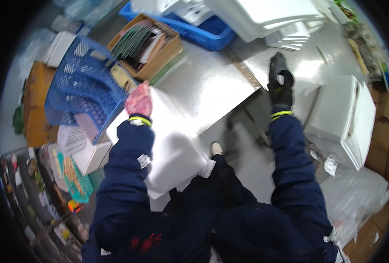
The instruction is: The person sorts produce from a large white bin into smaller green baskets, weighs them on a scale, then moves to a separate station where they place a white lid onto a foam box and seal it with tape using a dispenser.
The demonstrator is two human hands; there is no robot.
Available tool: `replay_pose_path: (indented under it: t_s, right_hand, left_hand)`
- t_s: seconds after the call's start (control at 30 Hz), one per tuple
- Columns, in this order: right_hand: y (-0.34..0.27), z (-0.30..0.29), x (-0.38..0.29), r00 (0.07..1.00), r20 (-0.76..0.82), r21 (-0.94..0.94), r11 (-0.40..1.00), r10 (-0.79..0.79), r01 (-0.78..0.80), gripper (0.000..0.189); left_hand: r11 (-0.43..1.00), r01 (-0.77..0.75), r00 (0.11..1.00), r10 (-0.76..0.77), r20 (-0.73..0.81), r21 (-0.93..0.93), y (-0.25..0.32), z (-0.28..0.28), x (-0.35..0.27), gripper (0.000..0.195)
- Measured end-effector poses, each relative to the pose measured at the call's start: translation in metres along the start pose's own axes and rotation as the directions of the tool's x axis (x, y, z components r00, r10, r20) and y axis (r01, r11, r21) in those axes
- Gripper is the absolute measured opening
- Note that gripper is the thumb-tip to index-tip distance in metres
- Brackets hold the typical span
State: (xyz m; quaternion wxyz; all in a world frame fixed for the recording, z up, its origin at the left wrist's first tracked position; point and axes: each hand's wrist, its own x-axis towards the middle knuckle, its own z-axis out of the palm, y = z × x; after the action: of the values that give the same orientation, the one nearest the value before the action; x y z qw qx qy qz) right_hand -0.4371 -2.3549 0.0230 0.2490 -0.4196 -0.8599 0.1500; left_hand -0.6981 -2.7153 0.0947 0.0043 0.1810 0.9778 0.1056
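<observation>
My left hand (pixel 139 100), in a pink mottled glove, is at the far left edge of a large white foam box (pixel 174 157). Its fingers are blurred, so their grip is unclear. A label hangs off the near right side of this box. My right hand (pixel 282 90) wears a black glove and is closed around a dark grey handheld device (pixel 277 62), perhaps a scanner. That device points away from me, above the metal table (pixel 214 82). To the right of my right forearm stand white foam boxes (pixel 336 111) with labels hanging from them.
Beyond my left hand are a blue plastic basket (pixel 85 79) and a cardboard box (pixel 161 56) of packed cards or sleeves. A blue crate (pixel 211 41) and white foam containers (pixel 263 16) occupy the far side. Clear plastic wrapping (pixel 355 197) lies at the lower right.
</observation>
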Motion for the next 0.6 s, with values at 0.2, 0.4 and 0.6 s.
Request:
replay_pose_path:
  t_s: [0.2, 0.4, 0.6]
  right_hand:
    - [0.024, 0.017, 0.024, 0.947, 0.305, -0.416, 0.880, -0.102, 0.228, 0.037]
    - [-0.067, 0.006, -0.062, 0.909, 0.409, 0.697, 0.670, -0.080, -0.254, 0.033]
    - [-0.105, 0.126, -0.127, 0.633, 0.756, 0.471, -0.533, -0.167, -0.703, 0.036]
  left_hand:
    - [0.988, -0.154, 0.987, 0.155, -0.039, 0.026, 0.002, 0.006, -0.025, 0.046]
    - [0.991, -0.132, 0.988, 0.129, -0.079, -0.034, 0.002, 0.003, -0.029, 0.042]
    - [0.991, -0.129, 0.991, 0.127, -0.038, -0.042, 0.008, 0.010, -0.021, 0.040]
